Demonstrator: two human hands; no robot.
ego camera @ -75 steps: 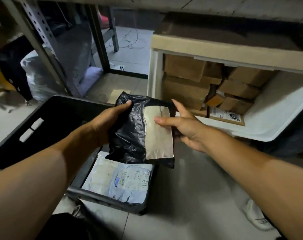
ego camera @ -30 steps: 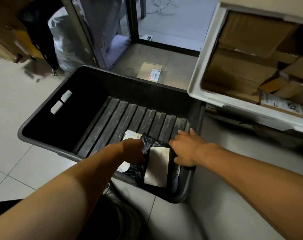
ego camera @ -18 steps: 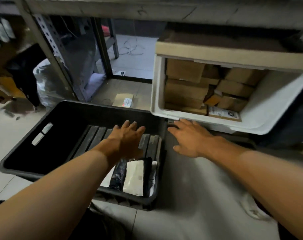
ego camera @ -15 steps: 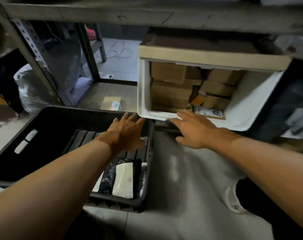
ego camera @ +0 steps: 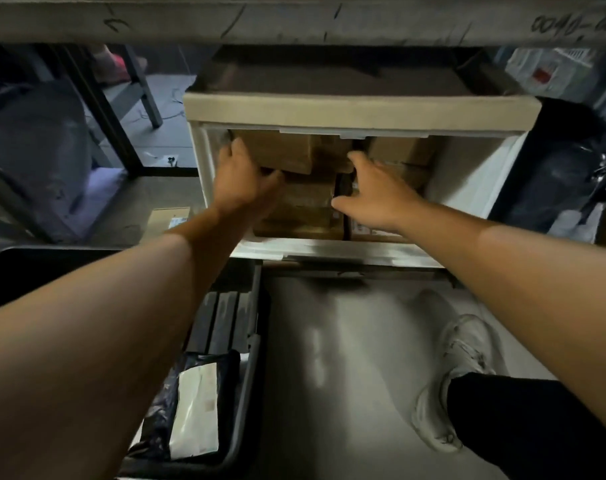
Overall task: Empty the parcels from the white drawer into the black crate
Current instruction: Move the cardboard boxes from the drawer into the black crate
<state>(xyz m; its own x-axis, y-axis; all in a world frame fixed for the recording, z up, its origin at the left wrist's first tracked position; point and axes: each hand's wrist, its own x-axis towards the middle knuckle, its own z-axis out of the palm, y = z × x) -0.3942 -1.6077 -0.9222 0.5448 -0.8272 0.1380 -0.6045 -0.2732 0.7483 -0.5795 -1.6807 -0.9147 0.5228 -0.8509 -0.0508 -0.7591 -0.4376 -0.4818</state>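
Note:
The white drawer stands pulled out under a shelf, stacked with several brown cardboard parcels. Both my hands are inside it. My left hand grips the left end of the top cardboard box, fingers up its side and thumb under its front edge. My right hand reaches with straight fingers to the gap at that box's right end, touching the boxes. The black crate sits on the floor at lower left. A black parcel with a white label lies in its near corner.
A shelf beam runs low across the top, just above the drawer unit. A small labelled box lies on the low shelf left of the drawer. Dark bags crowd the right. My white shoe stands on the tiled floor.
The black parcel was laid in the crate and let go. Both hands then rose from the crate and went into the drawer; my left hand now grips the top box.

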